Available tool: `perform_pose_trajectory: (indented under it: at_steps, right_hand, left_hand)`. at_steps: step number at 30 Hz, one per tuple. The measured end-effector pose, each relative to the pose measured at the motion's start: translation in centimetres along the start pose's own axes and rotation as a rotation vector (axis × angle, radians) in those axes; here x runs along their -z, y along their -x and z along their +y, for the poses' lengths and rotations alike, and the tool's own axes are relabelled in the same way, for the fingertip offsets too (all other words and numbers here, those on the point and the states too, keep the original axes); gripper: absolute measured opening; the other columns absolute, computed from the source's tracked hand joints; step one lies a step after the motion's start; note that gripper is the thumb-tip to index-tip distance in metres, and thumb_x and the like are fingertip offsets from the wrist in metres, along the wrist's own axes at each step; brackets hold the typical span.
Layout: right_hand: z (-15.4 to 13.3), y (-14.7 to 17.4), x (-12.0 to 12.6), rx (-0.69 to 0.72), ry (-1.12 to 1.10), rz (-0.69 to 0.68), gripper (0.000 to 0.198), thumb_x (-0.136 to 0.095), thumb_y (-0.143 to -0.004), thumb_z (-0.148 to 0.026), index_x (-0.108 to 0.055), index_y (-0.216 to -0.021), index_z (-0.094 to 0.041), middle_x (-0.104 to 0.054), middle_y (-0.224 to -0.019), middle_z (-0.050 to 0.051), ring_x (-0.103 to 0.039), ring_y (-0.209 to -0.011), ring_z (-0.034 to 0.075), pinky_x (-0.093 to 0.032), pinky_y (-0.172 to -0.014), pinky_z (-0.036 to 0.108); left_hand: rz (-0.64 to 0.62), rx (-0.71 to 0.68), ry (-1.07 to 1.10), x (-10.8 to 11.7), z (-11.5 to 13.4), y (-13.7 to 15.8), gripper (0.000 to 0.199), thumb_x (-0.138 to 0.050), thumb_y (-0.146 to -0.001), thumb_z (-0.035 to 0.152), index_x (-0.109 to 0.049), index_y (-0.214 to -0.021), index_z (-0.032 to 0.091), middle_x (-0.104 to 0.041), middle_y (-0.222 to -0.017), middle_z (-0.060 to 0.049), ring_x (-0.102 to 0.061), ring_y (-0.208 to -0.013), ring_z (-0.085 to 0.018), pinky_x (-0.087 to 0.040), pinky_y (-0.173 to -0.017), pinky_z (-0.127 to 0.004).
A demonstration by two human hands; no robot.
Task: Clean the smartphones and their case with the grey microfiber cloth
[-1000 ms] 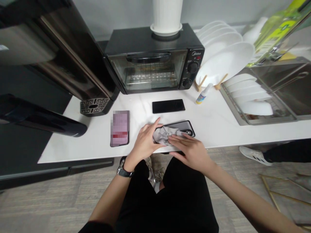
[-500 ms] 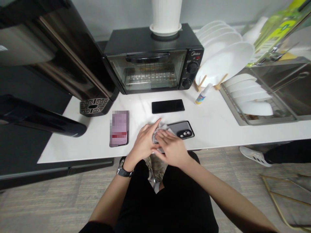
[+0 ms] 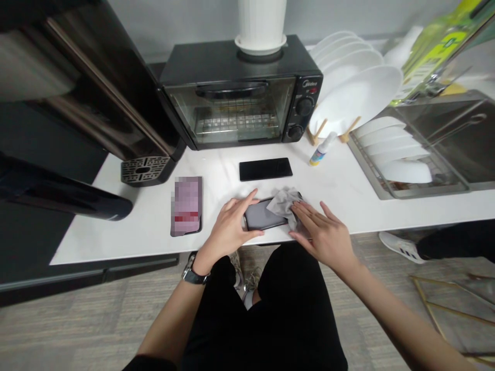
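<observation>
A grey phone case (image 3: 263, 215) with a black rim lies flat near the counter's front edge. My left hand (image 3: 231, 222) holds its left end between thumb and fingers. Over the right end, my right hand (image 3: 325, 234) presses a crumpled grey cloth (image 3: 284, 202) down with its fingertips. Cloth and fingers hide the camera cutouts there. Just behind the case lies a black phone (image 3: 265, 169), face up or down I cannot tell. To the left of my left hand is a pinkish phone (image 3: 188, 203), partly blurred out.
A black toaster oven (image 3: 234, 111) stands at the back with a white pot (image 3: 262, 23) on top. A small spray bottle (image 3: 322, 150) is near the plates (image 3: 358, 95) in wooden racks. A sink with a dish basket (image 3: 406, 193) is at right, a dark dispenser (image 3: 145, 171) at left.
My right hand has slid the cloth from the case's left part to its right end, baring the grey middle. My left hand stays at the left end.
</observation>
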State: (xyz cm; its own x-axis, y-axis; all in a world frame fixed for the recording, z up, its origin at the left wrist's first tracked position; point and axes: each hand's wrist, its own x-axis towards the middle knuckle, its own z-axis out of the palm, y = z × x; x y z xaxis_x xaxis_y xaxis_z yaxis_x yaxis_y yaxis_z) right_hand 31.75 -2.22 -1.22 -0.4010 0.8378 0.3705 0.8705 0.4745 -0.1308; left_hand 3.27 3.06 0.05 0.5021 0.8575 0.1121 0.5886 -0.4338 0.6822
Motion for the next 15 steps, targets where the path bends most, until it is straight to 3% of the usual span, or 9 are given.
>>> perform_pose_trajectory:
  at_steps: [4, 9, 12, 15]
  right_hand:
    - [-3.0, -2.8, -2.2, -0.047, -0.026, 0.061, 0.067, -0.056, -0.101, -0.061, -0.063, -0.139, -0.005, -0.069, -0.137, 0.023, -0.067, -0.129, 0.036, -0.048, -0.117, 0.055]
    - [-7.9, -5.0, -4.0, 0.119, -0.236, 0.03, 0.074, -0.053, -0.098, -0.069, -0.068, -0.13, -0.004, -0.072, -0.133, 0.024, -0.069, -0.127, 0.034, -0.054, -0.112, 0.048]
    - [-8.0, -4.1, -3.1, 0.179, -0.345, -0.028, 0.062, -0.054, -0.102, -0.062, -0.067, -0.135, -0.012, -0.073, -0.135, 0.016, -0.068, -0.129, 0.028, -0.053, -0.114, 0.045]
    - [-5.7, -2.2, -1.2, 0.171, -0.338, -0.105, 0.047, -0.056, -0.105, -0.049, -0.064, -0.141, -0.02, -0.07, -0.141, 0.01, -0.066, -0.132, 0.025, -0.052, -0.115, 0.047]
  left_hand:
    - [-0.01, -0.005, -0.003, 0.0, -0.1, -0.1, 0.111, -0.088, -0.081, 0.038, -0.02, -0.168, 0.034, -0.062, -0.15, -0.005, -0.053, -0.132, -0.031, -0.041, -0.114, -0.047]
    - [-0.028, 0.005, 0.003, 0.2, -0.3, 0.0, 0.103, -0.081, -0.086, 0.028, -0.018, -0.169, 0.032, -0.062, -0.15, -0.006, -0.055, -0.129, -0.029, -0.043, -0.113, -0.045]
    - [-0.049, -0.012, 0.004, 0.3, -0.4, 0.2, 0.107, -0.081, -0.086, 0.029, -0.015, -0.169, 0.033, -0.06, -0.153, -0.005, -0.054, -0.13, -0.029, -0.042, -0.114, -0.045]
    - [-0.051, -0.003, -0.018, 0.3, -0.4, 0.3, 0.111, -0.085, -0.083, 0.034, -0.015, -0.169, 0.033, -0.06, -0.153, -0.006, -0.053, -0.131, -0.031, -0.041, -0.113, -0.047]
